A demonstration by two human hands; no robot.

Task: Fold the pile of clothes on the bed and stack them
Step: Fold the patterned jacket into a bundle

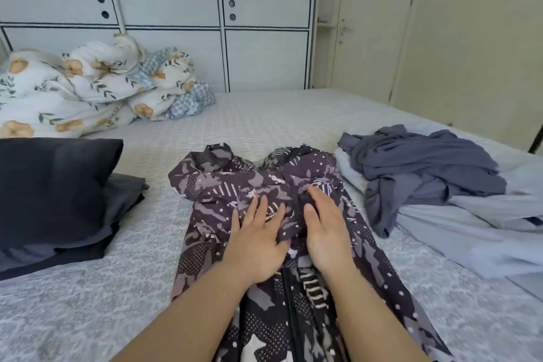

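A dark purple patterned garment [223, 185] lies lengthwise on the bed [264, 114] in front of me, its upper part bunched and wrinkled. My left hand [258, 241] rests flat on it with fingers spread and straight. Just beside it, my right hand [326, 232] also lies flat on the cloth, fingers together and pointing away from me. To the right sits an unfolded pile of blue-grey clothes [426, 167] on a pale blue piece [482, 223]. At the left stands a stack of folded dark clothes [53, 191].
A crumpled floral duvet [88, 88] is heaped at the far left corner of the bed. White cupboard doors [205, 23] stand behind the bed. A cream wall and a door [440, 23] are at the right.
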